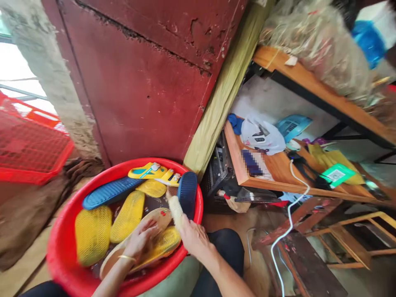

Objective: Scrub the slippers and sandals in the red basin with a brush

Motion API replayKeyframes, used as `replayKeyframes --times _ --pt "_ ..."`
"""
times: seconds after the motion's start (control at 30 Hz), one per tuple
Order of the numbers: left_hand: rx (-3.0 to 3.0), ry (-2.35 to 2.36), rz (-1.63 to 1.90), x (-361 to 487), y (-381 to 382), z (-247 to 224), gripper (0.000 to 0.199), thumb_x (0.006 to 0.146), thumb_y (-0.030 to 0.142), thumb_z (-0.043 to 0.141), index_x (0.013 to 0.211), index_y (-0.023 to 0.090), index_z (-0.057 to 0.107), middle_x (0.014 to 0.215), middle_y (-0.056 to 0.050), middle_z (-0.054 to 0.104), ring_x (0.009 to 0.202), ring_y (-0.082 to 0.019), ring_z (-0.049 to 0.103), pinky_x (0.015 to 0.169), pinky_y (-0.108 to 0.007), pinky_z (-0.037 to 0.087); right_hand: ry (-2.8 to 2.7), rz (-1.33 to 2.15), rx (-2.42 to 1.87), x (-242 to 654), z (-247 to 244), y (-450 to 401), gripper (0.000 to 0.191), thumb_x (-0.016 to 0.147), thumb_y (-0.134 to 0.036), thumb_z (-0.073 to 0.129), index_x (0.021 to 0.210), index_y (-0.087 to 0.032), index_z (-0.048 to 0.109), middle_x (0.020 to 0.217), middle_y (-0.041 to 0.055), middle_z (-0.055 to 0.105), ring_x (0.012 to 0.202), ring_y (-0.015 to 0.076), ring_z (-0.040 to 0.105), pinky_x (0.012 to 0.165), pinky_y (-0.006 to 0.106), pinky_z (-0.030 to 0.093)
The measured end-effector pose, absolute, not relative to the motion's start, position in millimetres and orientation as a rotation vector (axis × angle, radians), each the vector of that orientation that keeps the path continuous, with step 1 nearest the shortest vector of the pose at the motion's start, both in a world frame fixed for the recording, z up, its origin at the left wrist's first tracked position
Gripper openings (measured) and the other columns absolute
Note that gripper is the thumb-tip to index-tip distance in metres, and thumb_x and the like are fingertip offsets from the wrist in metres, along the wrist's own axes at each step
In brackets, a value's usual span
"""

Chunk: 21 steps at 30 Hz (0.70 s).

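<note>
My left hand (pixel 142 239), with a bracelet at the wrist, grips a beige slipper (pixel 159 218) with a small red cherry mark. My right hand (pixel 195 238) is closed around a pale brush (pixel 176 209), which points away from me just right of that slipper. Both hands are over a red basin (pixel 58 237) holding dark water and several slippers. Among them are a yellow textured slipper (pixel 93 233) at the left, a blue slipper (pixel 113 192) at the back, a dark blue slipper (pixel 187 194) at the right and a yellow slipper (pixel 167 241) under my hands.
A dark red metal door (pixel 145 90) stands behind the basin. At the left is a red plastic crate (pixel 34 140). To the right, a wooden shelf (pixel 247 177) carries a white plastic bag (pixel 262 134) and a green QR card (pixel 338 173); a white cable (pixel 290 218) hangs down beside a wooden stool (pixel 349 243).
</note>
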<state>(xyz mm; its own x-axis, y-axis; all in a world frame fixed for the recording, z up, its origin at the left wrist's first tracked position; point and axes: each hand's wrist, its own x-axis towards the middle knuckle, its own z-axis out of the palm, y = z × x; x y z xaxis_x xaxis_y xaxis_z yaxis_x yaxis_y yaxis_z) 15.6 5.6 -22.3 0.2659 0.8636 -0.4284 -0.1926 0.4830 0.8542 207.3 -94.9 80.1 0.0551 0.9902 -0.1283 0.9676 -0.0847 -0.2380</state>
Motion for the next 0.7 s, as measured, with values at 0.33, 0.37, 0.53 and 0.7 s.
replayKeyframes --times 0.33,0.37,0.53,0.7 --pt "0.949 1.091 0.776 15.1 15.2 -46.9 0.046 0.051 0.020 0.072 0.096 0.015 0.076 0.117 -0.016 0.076 0.128 -0.041 0.059 0.110 -0.052 0.045 -2.227 0.522 -2.262 169.1 58.0 -31.7 0.037 0.101 -0.024 0.036 0.129 -0.014 0.058 0.098 0.0174 0.076 0.092 0.0276 0.074 0.078 0.035 0.055" --pt "0.955 1.076 0.776 13.4 15.9 -45.8 0.045 0.052 0.020 0.072 0.097 0.016 0.076 0.116 -0.015 0.077 0.126 -0.041 0.060 0.110 -0.052 0.045 -2.244 0.525 -2.242 167.9 58.8 -35.6 0.039 0.103 -0.027 0.034 0.133 -0.016 0.056 0.099 0.0155 0.076 0.092 0.0267 0.074 0.079 0.034 0.056" --pt "0.877 0.855 0.759 7.6 13.2 -32.7 0.050 0.061 0.026 0.072 0.109 0.016 0.075 0.117 -0.014 0.077 0.118 -0.037 0.066 0.107 -0.053 0.046 -2.304 0.462 -2.204 148.2 64.0 -49.8 0.050 0.103 -0.029 0.036 0.153 -0.027 0.037 0.117 0.0131 0.071 0.095 0.0264 0.073 0.078 0.035 0.057" --pt "0.862 0.856 0.850 11.3 5.1 -24.4 0.056 0.059 0.026 0.074 0.115 0.018 0.075 0.128 -0.014 0.073 0.131 -0.036 0.058 0.116 -0.052 0.037 -2.188 0.306 -2.310 137.1 74.9 -34.8 0.050 0.101 -0.016 0.031 0.149 -0.016 0.041 0.116 0.0179 0.070 0.104 0.0281 0.071 0.085 0.037 0.056"
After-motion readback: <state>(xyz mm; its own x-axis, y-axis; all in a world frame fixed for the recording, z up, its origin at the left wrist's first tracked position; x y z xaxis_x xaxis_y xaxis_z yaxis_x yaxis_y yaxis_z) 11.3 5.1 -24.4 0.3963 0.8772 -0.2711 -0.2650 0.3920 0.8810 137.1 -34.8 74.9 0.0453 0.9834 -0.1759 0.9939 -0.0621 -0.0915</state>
